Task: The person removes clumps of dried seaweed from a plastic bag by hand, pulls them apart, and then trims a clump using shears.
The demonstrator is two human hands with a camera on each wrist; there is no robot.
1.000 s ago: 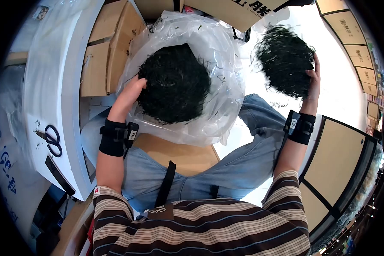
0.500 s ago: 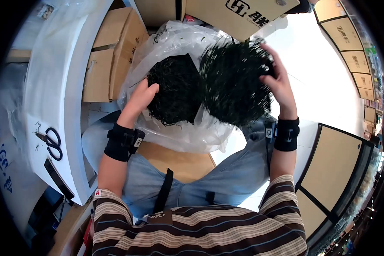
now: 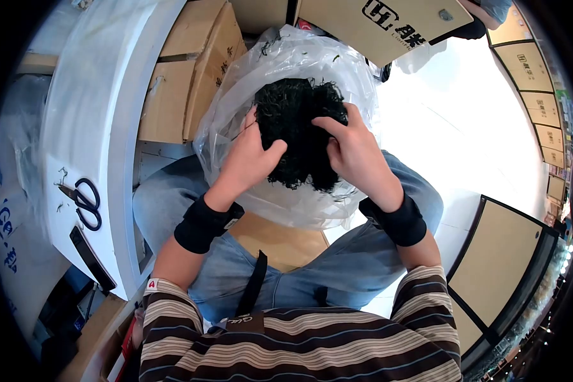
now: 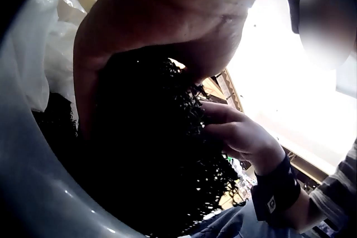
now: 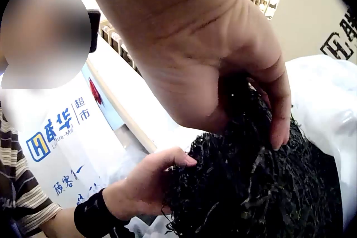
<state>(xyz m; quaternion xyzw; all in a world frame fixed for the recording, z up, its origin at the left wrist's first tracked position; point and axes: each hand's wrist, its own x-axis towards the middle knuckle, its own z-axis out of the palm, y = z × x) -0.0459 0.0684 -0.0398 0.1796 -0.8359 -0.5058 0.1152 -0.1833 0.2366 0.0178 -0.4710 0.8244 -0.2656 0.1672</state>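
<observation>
Two clumps of dark, curly shreds that look like dried seaweed meet side by side over a clear plastic bag [image 3: 226, 99] in the head view. My left hand [image 3: 251, 159] grips the left clump [image 3: 277, 105] at its outer side, thumb on top. From the other side my right hand [image 3: 361, 156] holds the right clump [image 3: 326, 95], its index finger and thumb bent over it. In the right wrist view the shreds [image 5: 251, 193] lie tangled beneath the right hand's fingers. The left fingers' far ends are hidden by the shreds.
Scissors [image 3: 85, 202] and a dark strip [image 3: 90, 260] lie on the white counter [image 3: 101, 146] at left. A cardboard box [image 3: 171, 95] stands beside the bag. Beige panels [image 3: 500, 248] stand at right, and another person's arm [image 3: 488, 13] shows at the top right.
My right hand has brought its clump in from the right, over the bag and against the left clump. The left hand has shifted slightly right, its thumb now farther over its clump.
</observation>
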